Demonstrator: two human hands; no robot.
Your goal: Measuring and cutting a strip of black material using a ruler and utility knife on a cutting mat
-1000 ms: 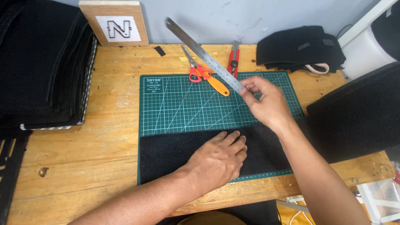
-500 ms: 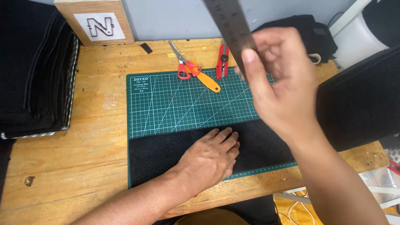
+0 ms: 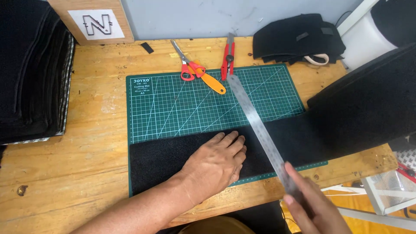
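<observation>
My left hand point(image 3: 215, 164) lies flat, fingers together, on a strip of black fabric point(image 3: 164, 158) spread across the near edge of a green cutting mat point(image 3: 182, 104). My right hand point(image 3: 314, 207) grips the near end of a long steel ruler point(image 3: 255, 125). The ruler runs diagonally across the fabric and mat, its far tip close to the red-handled pliers point(image 3: 228, 60). The fabric strip continues right into a larger black piece point(image 3: 368, 104) at the table's right edge.
Scissors with red and orange handles point(image 3: 197, 71) lie at the mat's far edge. A tall stack of black fabric point(image 3: 30, 73) fills the left side. A wooden block with a letter sign point(image 3: 93, 21) and a folded black bundle point(image 3: 299, 39) sit at the back.
My right hand came down from high over the mat toward me and laid the ruler diagonally over the fabric. My left hand stayed pressed on the fabric.
</observation>
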